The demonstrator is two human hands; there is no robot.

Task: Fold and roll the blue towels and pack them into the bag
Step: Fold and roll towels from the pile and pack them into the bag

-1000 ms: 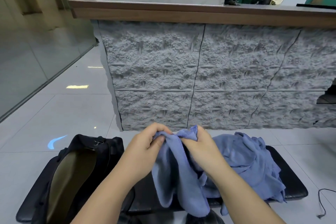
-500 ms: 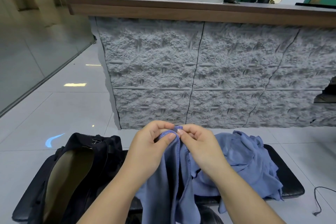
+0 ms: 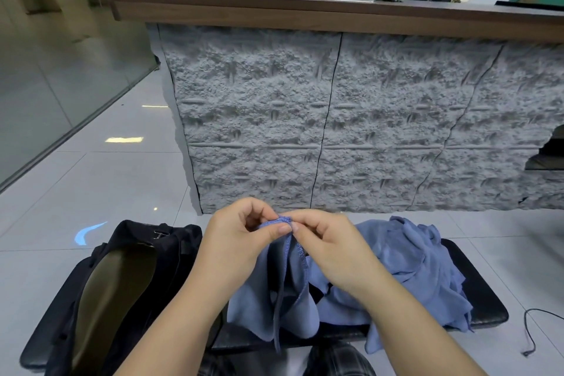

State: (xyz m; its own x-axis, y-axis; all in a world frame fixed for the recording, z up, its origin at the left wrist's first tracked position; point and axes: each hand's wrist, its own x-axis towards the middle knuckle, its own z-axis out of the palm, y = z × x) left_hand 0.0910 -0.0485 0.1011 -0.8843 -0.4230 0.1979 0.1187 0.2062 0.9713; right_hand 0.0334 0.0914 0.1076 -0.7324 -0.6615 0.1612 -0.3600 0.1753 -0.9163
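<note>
Currently both hands, left hand (image 3: 241,238) and right hand (image 3: 328,246), pinch one towel (image 3: 283,290) corner together; cloth hangs straight below grip, bag (image 3: 122,278) nearer left.

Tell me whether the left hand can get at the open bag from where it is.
Probably yes. The bag lies open on the bench just left of the left hand, nothing between them. But that hand and the right hand both pinch the blue towel, so its grip must release or carry it.

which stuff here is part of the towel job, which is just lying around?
Job: held towel, pinched at its top edge by left hand and right hand; towel pile; open black bag; black bench under them.
Lying about: black cable on the floor; stone counter.
</note>
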